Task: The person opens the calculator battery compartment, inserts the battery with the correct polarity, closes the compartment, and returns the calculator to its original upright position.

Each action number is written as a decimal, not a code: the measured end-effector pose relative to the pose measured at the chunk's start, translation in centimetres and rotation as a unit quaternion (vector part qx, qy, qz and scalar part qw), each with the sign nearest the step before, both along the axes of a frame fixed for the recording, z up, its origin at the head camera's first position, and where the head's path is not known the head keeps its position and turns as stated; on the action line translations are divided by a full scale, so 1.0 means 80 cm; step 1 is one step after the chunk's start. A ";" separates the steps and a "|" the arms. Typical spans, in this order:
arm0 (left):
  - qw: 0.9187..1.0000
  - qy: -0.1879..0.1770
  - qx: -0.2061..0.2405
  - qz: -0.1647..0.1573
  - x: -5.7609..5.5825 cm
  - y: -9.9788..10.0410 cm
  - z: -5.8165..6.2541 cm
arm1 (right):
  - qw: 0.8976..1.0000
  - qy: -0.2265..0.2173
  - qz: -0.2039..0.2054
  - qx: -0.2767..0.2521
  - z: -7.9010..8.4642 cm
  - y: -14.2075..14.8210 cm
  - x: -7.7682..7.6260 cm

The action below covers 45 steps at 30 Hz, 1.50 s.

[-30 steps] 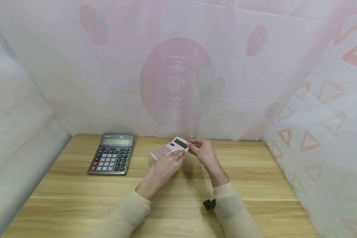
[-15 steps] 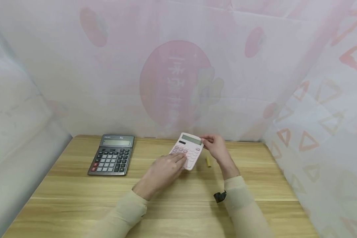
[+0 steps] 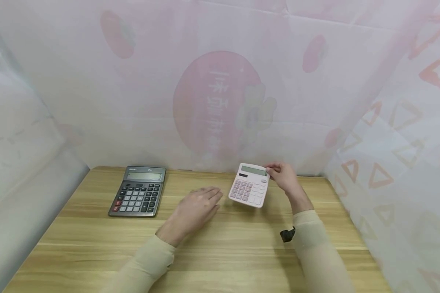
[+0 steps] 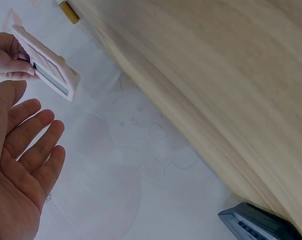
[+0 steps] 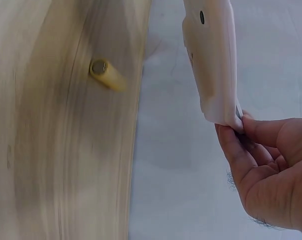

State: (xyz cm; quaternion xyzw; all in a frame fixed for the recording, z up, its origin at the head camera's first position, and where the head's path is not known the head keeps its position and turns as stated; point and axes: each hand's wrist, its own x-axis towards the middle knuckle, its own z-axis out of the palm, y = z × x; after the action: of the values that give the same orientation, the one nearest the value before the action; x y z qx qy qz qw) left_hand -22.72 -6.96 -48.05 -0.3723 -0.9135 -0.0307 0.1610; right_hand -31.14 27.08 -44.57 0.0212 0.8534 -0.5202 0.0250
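My right hand (image 3: 287,179) pinches a pink calculator (image 3: 250,186) by its upper right corner. The calculator is tilted with its display end up, and a shadow falls on the table below it. In the right wrist view, thumb and fingers meet on the end of the calculator (image 5: 216,65), which shows edge-on. My left hand (image 3: 195,208) is just left of the calculator, apart from it, with fingers extended. A small yellow cylinder with a metal end, like a battery (image 5: 111,77), is on the table in the right wrist view; the calculator hides it in the head view.
A larger dark grey calculator (image 3: 136,193) lies at the back left of the wooden table (image 3: 220,252). Printed cloth walls (image 3: 143,101) rise behind the table and along both sides. A black object (image 3: 287,235) is at the right sleeve.
The pink calculator has moved right with my right hand and turned its keys toward the head camera. My left hand has let go of it and drawn back slightly left.
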 end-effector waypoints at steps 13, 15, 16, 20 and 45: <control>1.000 -0.021 0.019 0.005 -0.003 -0.011 -0.001 | 0.998 -0.020 -0.013 0.052 0.011 0.056 -0.012; 0.999 -0.030 0.024 0.007 -0.002 -0.012 0.000 | 0.998 -0.022 -0.013 0.056 0.013 0.066 -0.015; 0.999 -0.032 0.027 0.008 -0.003 -0.012 0.000 | 0.998 -0.022 -0.014 0.058 0.012 0.071 -0.016; 0.999 -0.035 0.032 0.009 -0.003 -0.014 0.000 | 0.997 -0.022 -0.016 0.073 0.009 0.091 -0.023; 0.998 -0.057 0.041 0.009 -0.008 -0.018 -0.003 | 0.997 -0.046 -0.008 0.067 -0.070 0.194 -0.086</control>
State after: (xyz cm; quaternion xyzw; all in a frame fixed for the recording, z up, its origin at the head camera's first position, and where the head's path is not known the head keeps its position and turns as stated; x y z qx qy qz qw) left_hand -23.33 -8.41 -48.32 -0.3550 -0.9224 -0.0876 0.1244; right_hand -38.06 42.59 -50.17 0.0536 0.8841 -0.4606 0.0585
